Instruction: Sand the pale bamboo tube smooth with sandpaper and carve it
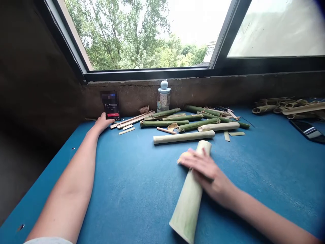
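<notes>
Closest to the camera lay a long peeled bamboo tube, pale green and angled across the blue tabletop, its far end pointing toward the window. The right hand was clasped over the tube's upper part, with the fingers curved across it and a pale scrap, too blurred to identify, showing just beside the fingertips. The left arm stretched toward the back of the tabletop, and the left hand lay open and empty, just beside the base of a smartphone propped upright against the concrete sill. Its screen showed a timer.

Just right of the left hand lay thin bamboo strips, with a small bundle of twine behind them. A glass jar with a pale blue lid stood against the sill. In front of it, green bamboo lengths lay heaped with shavings, and two more peeled bamboo tubes lay ahead of that heap. Short cut bamboo pieces were piled at the far right, near a dark phone lying flat. Trees showed through the window.
</notes>
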The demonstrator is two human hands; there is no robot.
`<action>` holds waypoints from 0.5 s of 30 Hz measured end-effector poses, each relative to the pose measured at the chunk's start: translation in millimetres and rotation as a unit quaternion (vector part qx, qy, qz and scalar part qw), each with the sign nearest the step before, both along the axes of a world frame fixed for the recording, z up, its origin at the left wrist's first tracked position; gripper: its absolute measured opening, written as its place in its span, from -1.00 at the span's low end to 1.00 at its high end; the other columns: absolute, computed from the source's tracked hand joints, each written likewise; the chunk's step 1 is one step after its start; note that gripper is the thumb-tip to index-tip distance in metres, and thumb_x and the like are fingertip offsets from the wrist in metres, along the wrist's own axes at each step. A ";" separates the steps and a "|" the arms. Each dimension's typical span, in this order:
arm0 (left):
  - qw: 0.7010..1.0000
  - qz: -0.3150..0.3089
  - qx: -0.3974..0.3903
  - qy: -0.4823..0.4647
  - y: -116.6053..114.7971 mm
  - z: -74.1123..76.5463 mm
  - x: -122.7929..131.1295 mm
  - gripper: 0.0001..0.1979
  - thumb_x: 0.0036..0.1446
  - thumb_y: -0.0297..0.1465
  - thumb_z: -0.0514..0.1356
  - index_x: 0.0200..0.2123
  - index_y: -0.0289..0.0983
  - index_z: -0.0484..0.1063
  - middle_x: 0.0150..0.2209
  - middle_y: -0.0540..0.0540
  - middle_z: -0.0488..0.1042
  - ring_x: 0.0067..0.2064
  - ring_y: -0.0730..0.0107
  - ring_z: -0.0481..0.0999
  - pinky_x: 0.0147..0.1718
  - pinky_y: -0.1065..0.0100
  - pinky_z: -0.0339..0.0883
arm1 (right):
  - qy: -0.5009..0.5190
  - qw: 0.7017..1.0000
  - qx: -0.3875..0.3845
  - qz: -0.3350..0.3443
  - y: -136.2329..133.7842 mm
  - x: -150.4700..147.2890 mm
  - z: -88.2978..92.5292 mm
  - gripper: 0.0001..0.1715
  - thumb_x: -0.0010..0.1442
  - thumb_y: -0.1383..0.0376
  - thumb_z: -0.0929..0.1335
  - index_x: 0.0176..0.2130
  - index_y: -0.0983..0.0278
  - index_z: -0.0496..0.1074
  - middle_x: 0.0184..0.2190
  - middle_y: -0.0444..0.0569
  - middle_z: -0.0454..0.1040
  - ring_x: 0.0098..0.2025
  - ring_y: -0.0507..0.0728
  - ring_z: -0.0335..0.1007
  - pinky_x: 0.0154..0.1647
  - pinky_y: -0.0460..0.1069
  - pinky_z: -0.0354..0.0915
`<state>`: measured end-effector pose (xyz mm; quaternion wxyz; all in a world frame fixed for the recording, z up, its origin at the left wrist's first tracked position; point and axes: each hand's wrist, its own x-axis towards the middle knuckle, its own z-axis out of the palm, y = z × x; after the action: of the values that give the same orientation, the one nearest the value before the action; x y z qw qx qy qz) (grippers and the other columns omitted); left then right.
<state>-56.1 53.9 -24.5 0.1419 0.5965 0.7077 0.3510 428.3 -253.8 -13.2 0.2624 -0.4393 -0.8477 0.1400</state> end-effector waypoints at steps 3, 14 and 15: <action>1.000 -0.013 -0.007 0.002 1.0 -0.9 -2.6 -0.40 -0.16 -0.29 0.32 0.03 -0.29 0.40 0.05 -0.30 0.53 0.10 -0.17 0.48 0.07 0.07 0.35 | -0.050 0.974 0.002 0.221 -9.1 -10.4 0.8 -0.40 0.43 0.16 0.23 0.39 0.12 0.18 0.31 -0.05 0.35 0.45 0.19 0.05 0.52 0.23 -0.27; 0.999 0.001 0.031 -0.031 -8.5 9.7 -0.5 -0.45 -0.07 -0.41 0.17 0.05 -0.40 0.43 0.11 -0.28 0.50 0.15 -0.03 0.44 0.15 0.14 0.28 | -0.023 0.966 0.051 0.251 1.0 -12.4 -3.3 -0.39 0.46 0.20 0.19 0.42 0.19 0.10 0.36 0.01 0.25 0.48 0.19 -0.07 0.49 0.20 -0.08; 0.998 0.021 0.037 -0.043 -13.1 16.8 0.3 -0.47 -0.10 -0.46 0.14 0.02 -0.41 0.46 0.08 -0.27 0.52 0.12 0.00 0.46 0.12 0.16 0.31 | -0.022 0.956 0.062 0.287 2.7 -12.6 -1.8 -0.39 0.47 0.21 0.18 0.43 0.19 0.09 0.35 0.01 0.28 0.47 0.17 -0.02 0.49 0.18 -0.05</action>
<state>-55.8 40.8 -7.7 0.1427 0.5709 0.6996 0.4053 415.6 -251.1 -15.0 0.2196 -0.1635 -0.9506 0.1465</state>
